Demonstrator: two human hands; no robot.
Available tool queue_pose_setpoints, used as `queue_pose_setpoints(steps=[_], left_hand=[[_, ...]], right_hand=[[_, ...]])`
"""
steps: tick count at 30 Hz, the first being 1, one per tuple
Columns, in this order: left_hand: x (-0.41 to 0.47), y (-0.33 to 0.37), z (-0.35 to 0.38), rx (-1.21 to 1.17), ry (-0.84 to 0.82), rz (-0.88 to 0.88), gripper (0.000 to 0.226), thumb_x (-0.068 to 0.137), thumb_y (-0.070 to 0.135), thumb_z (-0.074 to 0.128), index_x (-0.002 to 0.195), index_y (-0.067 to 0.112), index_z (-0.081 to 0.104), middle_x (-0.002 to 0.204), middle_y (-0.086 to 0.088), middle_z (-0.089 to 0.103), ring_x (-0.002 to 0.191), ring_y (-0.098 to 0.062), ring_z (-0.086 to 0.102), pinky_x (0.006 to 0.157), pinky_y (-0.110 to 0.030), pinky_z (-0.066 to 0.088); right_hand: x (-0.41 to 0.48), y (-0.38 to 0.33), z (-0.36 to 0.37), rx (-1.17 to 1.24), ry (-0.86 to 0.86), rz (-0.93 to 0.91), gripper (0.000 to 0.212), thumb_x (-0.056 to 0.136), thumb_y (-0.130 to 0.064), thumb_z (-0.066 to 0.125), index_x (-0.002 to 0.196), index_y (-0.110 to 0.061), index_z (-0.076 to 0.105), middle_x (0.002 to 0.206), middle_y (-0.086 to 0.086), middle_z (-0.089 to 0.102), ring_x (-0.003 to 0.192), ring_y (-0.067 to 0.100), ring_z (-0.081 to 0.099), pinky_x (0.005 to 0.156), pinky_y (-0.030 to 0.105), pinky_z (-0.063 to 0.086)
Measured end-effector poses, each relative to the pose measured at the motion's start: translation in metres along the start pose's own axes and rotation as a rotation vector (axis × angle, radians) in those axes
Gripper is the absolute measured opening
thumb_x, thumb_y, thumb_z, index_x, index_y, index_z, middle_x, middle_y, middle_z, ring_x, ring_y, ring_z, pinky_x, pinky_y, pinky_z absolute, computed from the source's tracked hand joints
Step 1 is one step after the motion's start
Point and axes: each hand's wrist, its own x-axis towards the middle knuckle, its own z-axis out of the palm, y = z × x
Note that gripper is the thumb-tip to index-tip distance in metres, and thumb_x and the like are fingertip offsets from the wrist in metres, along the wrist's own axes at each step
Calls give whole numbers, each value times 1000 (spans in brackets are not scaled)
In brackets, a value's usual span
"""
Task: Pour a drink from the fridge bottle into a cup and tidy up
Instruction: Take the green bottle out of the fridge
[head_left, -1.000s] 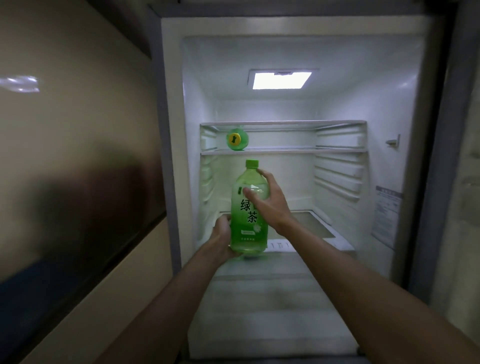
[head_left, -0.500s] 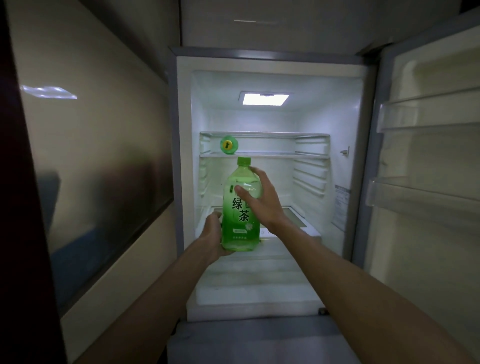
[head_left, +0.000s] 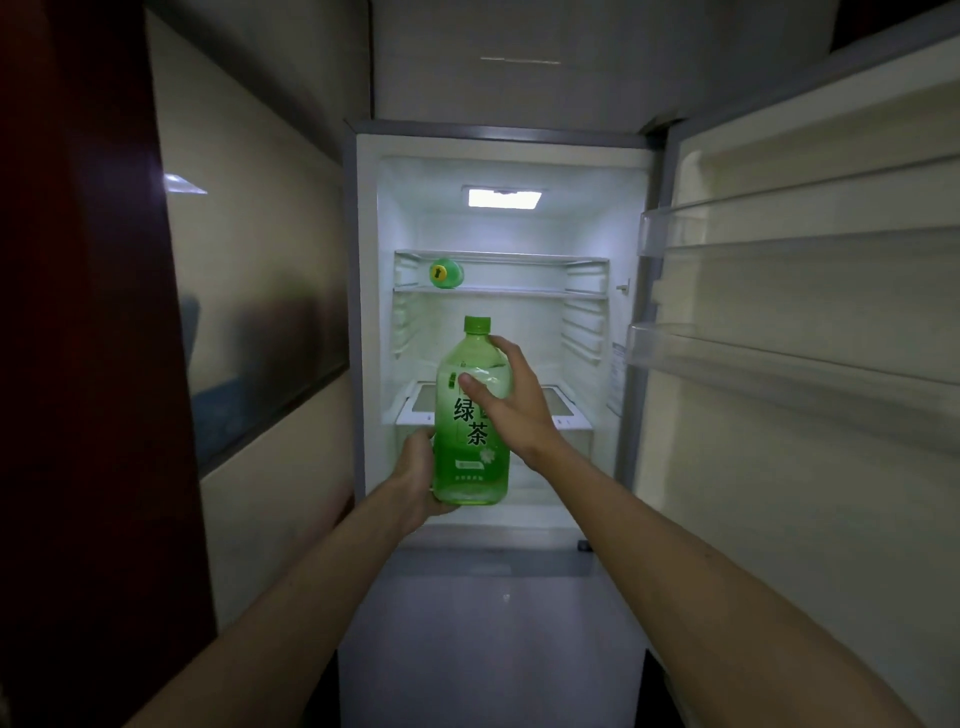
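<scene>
A tall green tea bottle (head_left: 470, 447) with a green cap and Chinese characters on its label is upright in front of the open fridge (head_left: 498, 223). My left hand (head_left: 415, 480) cups its base from below and the left. My right hand (head_left: 511, 400) wraps its upper body from the right, thumb across the front. The bottle is held in the air, outside the fridge opening. No cup is in view.
A second green bottle (head_left: 445, 273) lies on its side on the fridge's upper shelf, cap toward me. The fridge door (head_left: 800, 322) stands open at right with bare door racks. A glossy wall panel (head_left: 249, 291) runs along the left, a dark red surface (head_left: 78, 364) nearer me.
The view has drawn back from the fridge: its frame and open door now show. Both hands have carried the bottle out of the fridge interior, grip unchanged.
</scene>
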Motion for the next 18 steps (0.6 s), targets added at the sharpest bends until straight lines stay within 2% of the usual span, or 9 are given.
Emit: queue_pose_setpoints(steps=[3,7,10,11,14,18], left_hand=[[-31,-14,3,11,6,19,42,102,30,27,77,12,56,41,-3,62,66,-22,55,51,-24,48],[-68,-31,4,8,59,23,42,103,29,26,80,10,57,45,-5,64,65,-24,58,58,-29,49],[-100,-39,7,2,60,19,42,103,28,26,78,11,55,40,-4,62,45,-21,63,41,-22,51],[-111,-41,8,-3,53,24,42,103,27,26,77,11,55,38,-3,61,42,-20,63,40,-22,51],[-137,-49,10,-4,47,15,42,103,26,26,78,11,57,45,-6,65,64,-25,61,58,-30,51],[-176,-63,10,11,17,-7,41,102,24,26,80,12,58,68,-12,65,71,-25,59,66,-33,50]], right_hand=[[-27,-12,-9,18,-11,-1,71,68,-66,70,130,-46,43,129,-2,57,119,20,56,100,49,49],[-70,-28,-15,43,-22,-8,69,69,-63,72,130,-45,44,129,-3,56,121,19,55,101,48,48],[-96,-45,-24,30,-20,-5,72,68,-63,72,131,-42,44,130,-2,55,121,18,54,103,47,47],[-104,-52,-27,28,-17,0,72,68,-63,72,131,-42,44,131,-2,55,122,17,54,103,47,47],[-131,-73,-37,0,-22,-9,72,69,-62,72,132,-42,43,132,-3,53,123,16,53,104,45,47],[-168,-102,-52,-55,-6,-27,71,71,-59,71,133,-40,42,132,-2,53,122,17,53,103,46,47]])
